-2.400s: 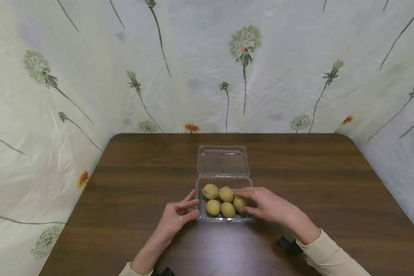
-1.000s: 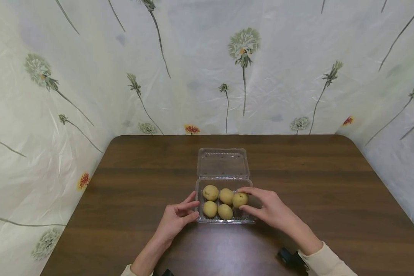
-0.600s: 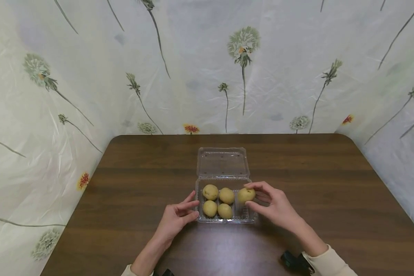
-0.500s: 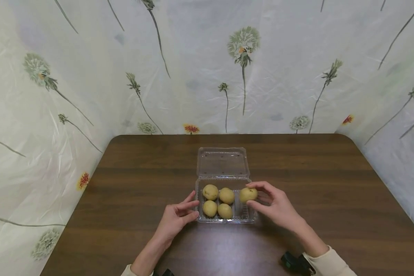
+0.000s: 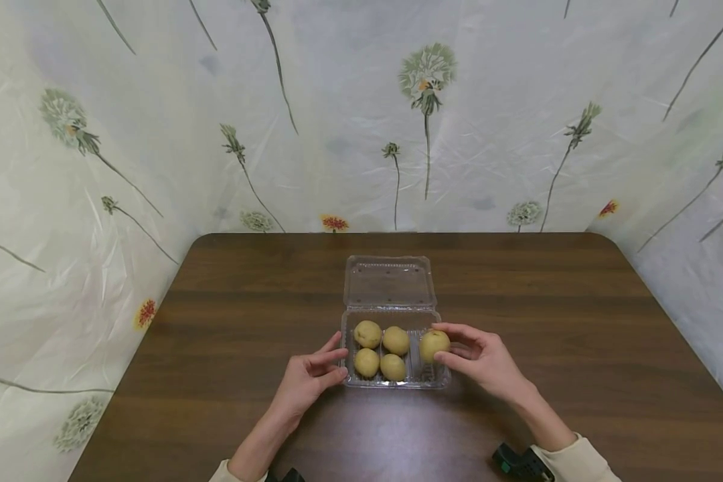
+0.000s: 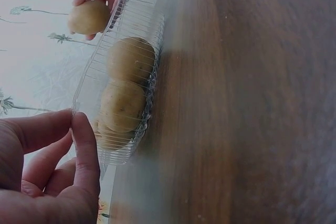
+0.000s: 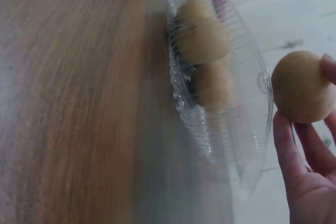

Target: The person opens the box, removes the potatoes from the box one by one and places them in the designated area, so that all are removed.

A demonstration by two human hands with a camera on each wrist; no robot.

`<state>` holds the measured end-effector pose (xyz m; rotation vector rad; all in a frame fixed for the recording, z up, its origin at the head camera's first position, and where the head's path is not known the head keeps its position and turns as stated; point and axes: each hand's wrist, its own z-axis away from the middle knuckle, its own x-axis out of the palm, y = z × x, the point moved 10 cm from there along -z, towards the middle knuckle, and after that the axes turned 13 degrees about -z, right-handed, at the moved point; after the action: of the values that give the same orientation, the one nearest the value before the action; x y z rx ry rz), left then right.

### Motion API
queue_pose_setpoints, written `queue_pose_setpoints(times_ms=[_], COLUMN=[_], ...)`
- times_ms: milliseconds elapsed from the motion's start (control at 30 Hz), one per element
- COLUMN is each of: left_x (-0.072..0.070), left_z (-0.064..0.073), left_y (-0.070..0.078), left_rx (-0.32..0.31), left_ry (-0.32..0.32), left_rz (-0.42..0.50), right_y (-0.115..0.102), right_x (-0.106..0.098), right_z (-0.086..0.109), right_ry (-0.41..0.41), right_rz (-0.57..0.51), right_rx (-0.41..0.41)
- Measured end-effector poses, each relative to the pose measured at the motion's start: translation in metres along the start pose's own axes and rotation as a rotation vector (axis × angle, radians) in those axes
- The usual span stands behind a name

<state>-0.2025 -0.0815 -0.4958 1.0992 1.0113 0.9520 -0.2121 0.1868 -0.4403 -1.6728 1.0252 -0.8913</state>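
Observation:
A clear plastic clamshell box [image 5: 428,384] lies opened on the table, holding several round, yellow-brown fruits [image 5: 395,341] in two rows on its left and middle parts. My left hand [image 5: 304,381] pinches the box's left rim between thumb and finger, as the left wrist view shows. At the right side, my right hand [image 5: 482,358] holds another round yellow fruit [image 5: 435,346] between thumb and fingers. In the right wrist view this fruit [image 7: 300,87] is level with the box's upper rim, above the floor of the box.
The box's hinged lid [image 5: 388,281] lies back, away from me. Brown wood-grain table [image 5: 247,301] surrounds the box. A flower-printed sheet [image 5: 337,134] hangs behind and beside the table. A black wrist camera [image 5: 521,462] sits by my right sleeve.
My right hand has taken the rightmost fruit up from the box floor and moved it to the right rim. One front-row fruit shifted left earlier. The left hand stays on the rim.

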Motion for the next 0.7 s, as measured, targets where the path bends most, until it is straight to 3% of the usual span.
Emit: queue_pose_setpoints(times_ms=[367, 700], left_x=[0.0, 0.0], left_z=[0.001, 0.0], left_y=[0.0, -0.001], left_rx=[-0.002, 0.009], left_ry=[-0.002, -0.001], left_rz=[0.007, 0.011], right_y=[0.011, 0.016], right_x=[-0.024, -0.044], right_z=[0.004, 0.009], right_ry=[0.183, 0.336], right_rz=[0.136, 0.149], right_rx=[0.095, 0.238])
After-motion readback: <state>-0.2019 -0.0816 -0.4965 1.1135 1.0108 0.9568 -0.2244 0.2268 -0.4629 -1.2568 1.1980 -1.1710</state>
